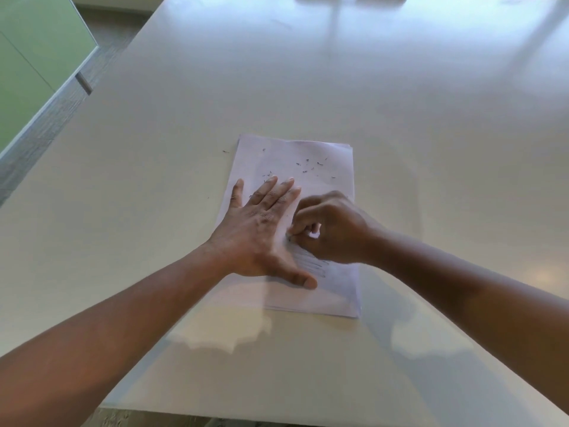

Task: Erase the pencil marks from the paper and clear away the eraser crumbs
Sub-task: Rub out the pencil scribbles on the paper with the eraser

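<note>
A white sheet of paper (332, 291) lies on the table (277, 87) in front of me. My left hand (261, 229) presses flat on its left half, fingers straight and spread. My right hand (332, 229) is curled round a small white eraser (314, 233), whose tip touches the paper. Grey pencil marks (311, 263) show just below the right hand, between it and the left thumb. Dark eraser crumbs (308, 166) are scattered over the paper's far half; one crumb lies off the sheet to its upper left.
The wide pale table stretches away on every side of the paper. Its near edge (215, 417) runs close below my forearms. Off the left edge are grey floor and a green panel (34, 57).
</note>
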Action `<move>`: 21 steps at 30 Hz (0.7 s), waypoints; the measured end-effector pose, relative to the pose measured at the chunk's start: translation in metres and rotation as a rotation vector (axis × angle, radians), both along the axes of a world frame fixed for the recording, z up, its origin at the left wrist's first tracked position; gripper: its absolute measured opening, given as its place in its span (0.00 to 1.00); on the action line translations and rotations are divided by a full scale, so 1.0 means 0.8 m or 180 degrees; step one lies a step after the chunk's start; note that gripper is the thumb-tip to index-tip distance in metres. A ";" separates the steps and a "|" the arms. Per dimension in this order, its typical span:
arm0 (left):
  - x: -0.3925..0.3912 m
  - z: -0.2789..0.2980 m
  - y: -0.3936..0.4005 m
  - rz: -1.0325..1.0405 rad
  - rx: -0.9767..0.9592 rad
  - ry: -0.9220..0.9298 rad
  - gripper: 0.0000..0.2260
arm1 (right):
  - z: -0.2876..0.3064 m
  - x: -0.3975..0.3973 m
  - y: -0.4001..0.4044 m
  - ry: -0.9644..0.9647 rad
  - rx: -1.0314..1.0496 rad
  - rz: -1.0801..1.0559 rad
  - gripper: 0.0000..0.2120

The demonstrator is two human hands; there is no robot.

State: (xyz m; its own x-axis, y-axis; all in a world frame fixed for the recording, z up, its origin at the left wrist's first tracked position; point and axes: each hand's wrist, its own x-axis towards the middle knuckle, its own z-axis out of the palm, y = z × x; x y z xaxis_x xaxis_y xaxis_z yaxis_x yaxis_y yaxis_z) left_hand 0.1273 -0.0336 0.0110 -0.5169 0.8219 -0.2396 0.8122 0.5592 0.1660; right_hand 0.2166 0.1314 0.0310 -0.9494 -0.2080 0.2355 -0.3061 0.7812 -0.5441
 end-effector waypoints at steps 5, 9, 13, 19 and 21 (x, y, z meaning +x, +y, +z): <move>0.000 -0.002 -0.003 -0.0028 0.0045 -0.0023 0.72 | 0.001 -0.015 0.008 0.0087 0.0020 -0.0050 0.06; 0.001 0.000 -0.003 -0.0020 0.0059 -0.0006 0.72 | 0.000 -0.021 0.010 0.0276 0.0036 -0.0287 0.05; 0.001 -0.002 -0.002 0.0017 0.0082 -0.0020 0.72 | -0.001 0.011 -0.012 -0.0018 -0.0001 0.0427 0.08; 0.001 -0.001 -0.002 -0.0004 0.0099 -0.0014 0.71 | -0.001 -0.021 0.008 0.0322 0.0004 0.0111 0.07; 0.001 0.001 -0.003 -0.0005 0.0110 0.0000 0.71 | -0.003 -0.034 0.018 0.0446 0.0024 -0.0285 0.05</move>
State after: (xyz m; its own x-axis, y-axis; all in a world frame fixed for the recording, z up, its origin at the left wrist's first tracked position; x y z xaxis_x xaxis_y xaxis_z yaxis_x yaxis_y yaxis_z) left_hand 0.1282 -0.0359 0.0114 -0.5156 0.8304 -0.2110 0.8130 0.5519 0.1853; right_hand 0.1896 0.1457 0.0288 -0.9222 -0.1264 0.3655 -0.3076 0.8127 -0.4949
